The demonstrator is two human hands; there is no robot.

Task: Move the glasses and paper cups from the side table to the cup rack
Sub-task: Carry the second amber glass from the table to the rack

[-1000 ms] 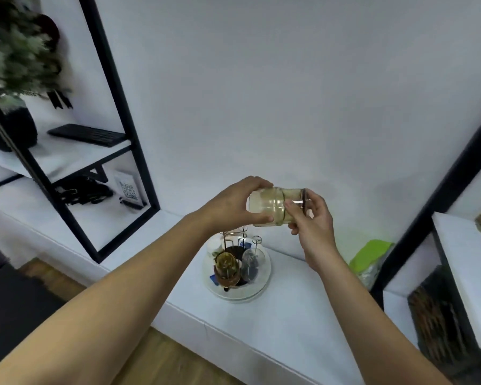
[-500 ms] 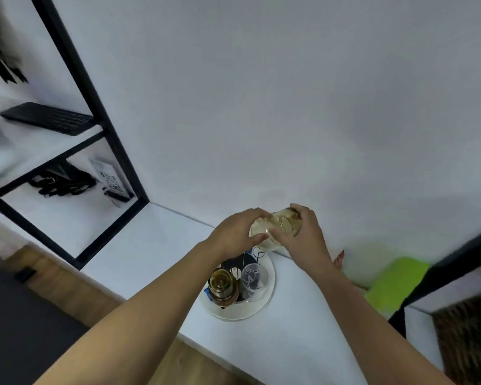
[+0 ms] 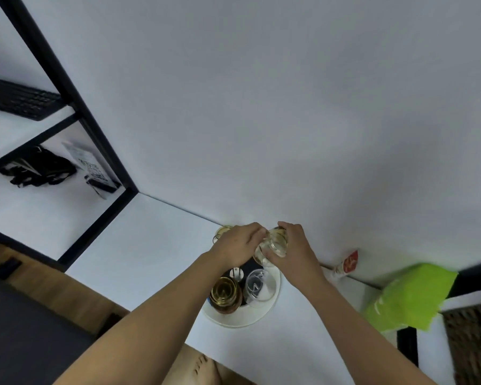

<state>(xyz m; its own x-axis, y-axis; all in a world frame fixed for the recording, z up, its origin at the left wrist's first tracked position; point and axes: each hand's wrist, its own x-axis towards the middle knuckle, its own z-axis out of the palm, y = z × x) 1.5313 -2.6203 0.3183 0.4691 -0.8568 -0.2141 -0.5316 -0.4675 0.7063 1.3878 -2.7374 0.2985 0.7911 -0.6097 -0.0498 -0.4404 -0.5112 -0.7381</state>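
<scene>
Both hands hold one yellowish clear glass (image 3: 274, 244) just above the back of the cup rack (image 3: 264, 309), a round white tray with wire pegs. My left hand (image 3: 238, 244) grips its left side and my right hand (image 3: 296, 250) wraps its right side. On the rack an amber glass (image 3: 225, 294) and a clear glass (image 3: 257, 284) sit upside down. Another glass (image 3: 222, 232) shows behind my left hand, partly hidden.
The rack stands on a white counter (image 3: 139, 245) against the wall. A black-framed shelf (image 3: 75, 126) with a keyboard (image 3: 20, 100) rises at the left. A bright green bag (image 3: 408, 295) and a red-and-white packet (image 3: 347, 263) lie at the right.
Both hands have carried the glass down and closer to the rack. The view has tilted further down toward the counter.
</scene>
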